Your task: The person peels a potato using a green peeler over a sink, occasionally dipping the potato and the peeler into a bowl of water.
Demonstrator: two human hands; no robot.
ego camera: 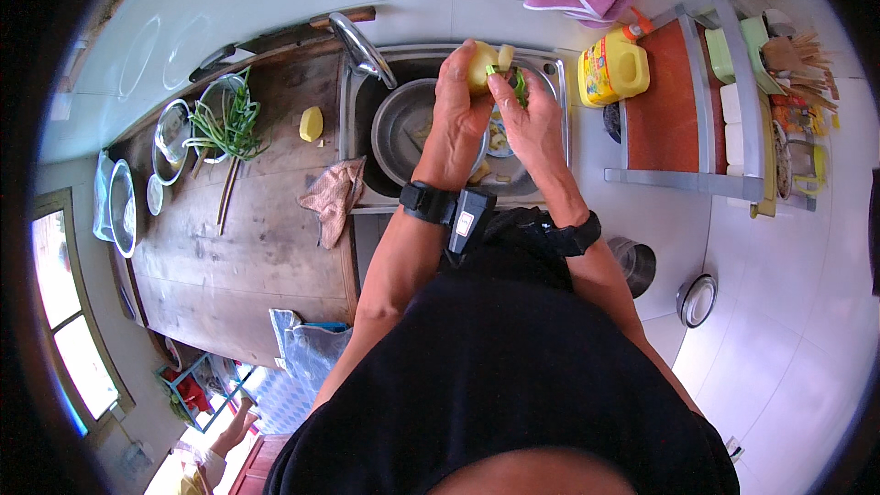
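My left hand [457,93] is closed around a peeled yellow potato [482,65] above the double metal sink [565,130]. Close beside it, my right hand [528,110] grips a green-handled peeler [520,87] against the potato, and a pale piece of peel shows at the tool. Below the hands a metal basin [395,134] stands in the left bowl. Peelings and a patterned dish [500,141] are partly visible in the right bowl, under my right hand. Another peeled potato [311,124] lies on the wooden counter, left of the sink.
Green onions [227,125] lie over a bowl near chopsticks [225,199] and glass bowls [172,141]. A checked cloth [334,199] hangs at the counter's edge beside the faucet [362,51]. A yellow jug [615,69] and a rack [687,179] stand right. Another person's arm [237,426] shows lower left.
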